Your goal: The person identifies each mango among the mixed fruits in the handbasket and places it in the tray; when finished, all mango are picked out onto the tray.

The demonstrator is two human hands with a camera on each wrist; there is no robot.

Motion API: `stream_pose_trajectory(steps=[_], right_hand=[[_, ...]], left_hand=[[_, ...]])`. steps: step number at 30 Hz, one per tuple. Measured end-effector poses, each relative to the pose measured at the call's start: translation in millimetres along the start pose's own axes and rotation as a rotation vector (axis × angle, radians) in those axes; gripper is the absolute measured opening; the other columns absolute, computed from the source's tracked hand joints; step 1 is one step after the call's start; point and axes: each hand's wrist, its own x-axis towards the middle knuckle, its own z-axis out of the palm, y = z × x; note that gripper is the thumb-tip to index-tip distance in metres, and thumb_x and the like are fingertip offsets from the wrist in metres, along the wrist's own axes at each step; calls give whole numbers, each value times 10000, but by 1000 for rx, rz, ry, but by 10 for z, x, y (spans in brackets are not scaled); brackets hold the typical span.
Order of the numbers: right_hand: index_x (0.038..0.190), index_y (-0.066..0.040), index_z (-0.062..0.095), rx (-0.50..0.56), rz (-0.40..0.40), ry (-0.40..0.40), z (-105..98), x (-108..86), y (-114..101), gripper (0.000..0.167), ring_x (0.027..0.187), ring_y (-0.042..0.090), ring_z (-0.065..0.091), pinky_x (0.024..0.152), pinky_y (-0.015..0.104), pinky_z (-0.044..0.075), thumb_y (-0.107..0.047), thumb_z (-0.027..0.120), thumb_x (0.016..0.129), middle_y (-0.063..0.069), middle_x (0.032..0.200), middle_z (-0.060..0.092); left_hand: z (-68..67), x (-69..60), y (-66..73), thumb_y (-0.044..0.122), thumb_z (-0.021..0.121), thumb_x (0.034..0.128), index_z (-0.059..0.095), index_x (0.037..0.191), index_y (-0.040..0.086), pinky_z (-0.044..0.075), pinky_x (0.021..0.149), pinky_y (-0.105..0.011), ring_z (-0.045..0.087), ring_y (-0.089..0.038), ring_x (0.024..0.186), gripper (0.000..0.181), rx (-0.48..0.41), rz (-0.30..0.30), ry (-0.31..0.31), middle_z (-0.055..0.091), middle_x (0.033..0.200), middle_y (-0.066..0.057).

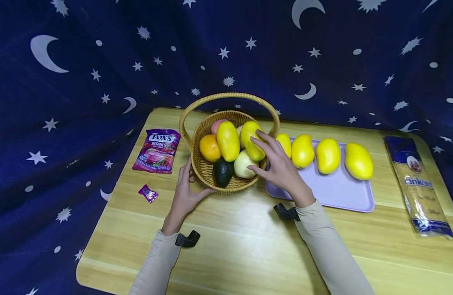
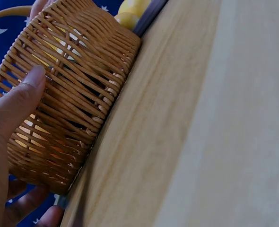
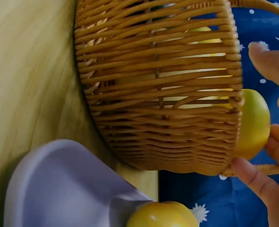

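A wicker basket [image 1: 232, 189] holds a yellow mango [image 1: 227, 141], an orange [image 1: 210, 148], a dark avocado [image 1: 223, 173], a pale round fruit [image 1: 244, 164] and a partly hidden pink one [image 1: 216, 126]. My left hand [image 1: 185, 196] grips the basket's left side; the left wrist view shows its thumb [image 2: 27, 90] against the weave [image 2: 68, 94]. Inside the basket's right side leans a second mango [image 1: 250, 139], with fingertips of my right hand [image 1: 276, 164] on it. From the right wrist, that mango [image 3: 254, 124] shows above the rim, touched by fingers [image 3: 253, 177], the thumb [image 3: 272, 64] held away.
Right of the basket, a lilac tray [image 1: 337, 196] carries several mangoes [image 1: 327, 155], one partly behind my right hand. A pasta packet [image 1: 420, 184] lies at the far right. On the left are a purple candy bag [image 1: 157, 151] and a small wrapped candy [image 1: 148, 193]. The basket's tall handle [image 1: 230, 95] arches above.
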Motion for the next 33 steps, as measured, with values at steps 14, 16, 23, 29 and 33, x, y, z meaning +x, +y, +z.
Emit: stream_pose_trajectory(steps=[14, 16, 23, 29, 33], right_hand=[[1408, -132, 521, 132, -62, 61, 88, 44, 58, 704, 1407, 285, 347, 1111, 507, 332, -163, 833, 778, 78, 1541, 381], [1393, -129, 537, 139, -72, 73, 100, 45, 57, 673, 1403, 273, 356, 1077, 507, 334, -148, 825, 785, 73, 1531, 400], [1363, -111, 568, 88, -106, 72, 143, 46, 14, 596, 1412, 270, 364, 1017, 545, 330, -122, 799, 814, 66, 1522, 427], [1347, -78, 578, 94, -138, 96, 193, 45, -37, 555, 1411, 281, 373, 1132, 502, 306, -80, 777, 829, 92, 1508, 445], [1343, -70, 579, 115, -146, 112, 226, 56, -50, 527, 1400, 286, 384, 1151, 423, 330, -54, 755, 846, 98, 1518, 426]], left_hand=[[2, 2, 13, 168, 939, 620, 160, 1577, 126, 490, 815, -421, 524, -259, 1089, 1234, -19, 9, 21, 441, 1377, -164], [-1, 2, 9, 178, 937, 626, 160, 1575, 104, 487, 816, -388, 519, -244, 1088, 1228, -10, 6, 16, 436, 1384, -152], [-1, 5, 3, 204, 940, 626, 145, 1580, 125, 494, 833, -332, 519, -234, 1108, 1244, 21, -3, 9, 424, 1399, -147], [7, 2, -5, 195, 943, 617, 148, 1582, 161, 503, 839, -401, 525, -253, 1113, 1250, 6, -4, 15, 430, 1391, -150], [18, 1, -5, 188, 948, 607, 166, 1577, 145, 505, 833, -421, 533, -260, 1104, 1247, -5, 0, 17, 438, 1382, -156]])
